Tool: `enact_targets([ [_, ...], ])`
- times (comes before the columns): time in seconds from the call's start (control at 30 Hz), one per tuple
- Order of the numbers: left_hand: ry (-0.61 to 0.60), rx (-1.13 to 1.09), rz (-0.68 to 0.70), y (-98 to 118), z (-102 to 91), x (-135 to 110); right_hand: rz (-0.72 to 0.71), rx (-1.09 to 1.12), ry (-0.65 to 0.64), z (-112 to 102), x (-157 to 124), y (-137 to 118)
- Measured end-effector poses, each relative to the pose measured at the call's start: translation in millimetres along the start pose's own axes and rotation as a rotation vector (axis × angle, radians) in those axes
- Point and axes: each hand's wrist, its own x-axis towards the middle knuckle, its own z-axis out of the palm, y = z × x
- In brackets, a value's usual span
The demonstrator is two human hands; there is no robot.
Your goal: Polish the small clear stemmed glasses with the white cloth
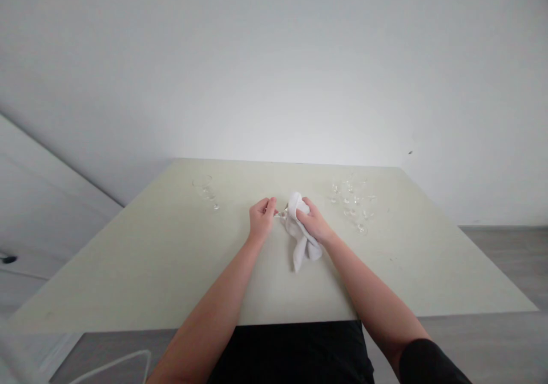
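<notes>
Over the middle of the table, my left hand (262, 217) is closed around one end of a clear stemmed glass (281, 215). The glass lies sideways between my hands, and its other end is covered by a white cloth (299, 238). My right hand (315, 222) grips this cloth around the glass, with a loose tail of it hanging down. How much of the glass is inside the cloth is hidden.
Several clear stemmed glasses (353, 201) stand grouped on the right of the pale table (141, 270). One clear glass (206, 189) is at the left. A white wall (282, 76) rises behind the table's back edge, and a white cabinet (38, 201) stands at the far left.
</notes>
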Motion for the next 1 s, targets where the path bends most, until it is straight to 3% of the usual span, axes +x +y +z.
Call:
enact_targets([
  [0.17, 0.091, -0.165, -0.227, -1.7, 5.1, 4.8, -0.218, -0.227, 0.021, -1.3, -3.4, -2.0],
  [0.27, 0.101, -0.282, -0.416, -2.2, 4.3, 7.5, -0.300, -0.218, 0.020, -2.2, -4.3, -0.7],
  [0.37, 0.011, -0.413, -0.652, -4.0, 2.0, 11.3, -0.282, -0.037, 0.010, -1.8, -3.1, 2.6],
  [0.47, -0.099, -0.492, -0.766, -6.7, 0.1, 14.2, -0.149, 0.168, -0.033, -1.9, -1.2, 6.9],
  [0.57, -0.091, -0.435, -0.709, -7.0, -0.4, 13.8, -0.060, 0.177, -0.127, -4.6, -0.3, 8.1],
  [0.7, -0.114, -0.243, -0.518, -2.0, 1.0, 8.2, -0.082, 0.018, -0.287, -9.3, 0.9, 4.3],
  [0.87, -0.144, -0.121, -0.328, 2.8, 2.7, 3.2, -0.116, -0.053, -0.158, -12.3, 5.0, 11.7],
  [1.0, -0.141, -0.101, -0.293, 2.4, 1.8, 3.7, -0.093, -0.095, -0.146, -13.9, 7.7, 22.6],
])
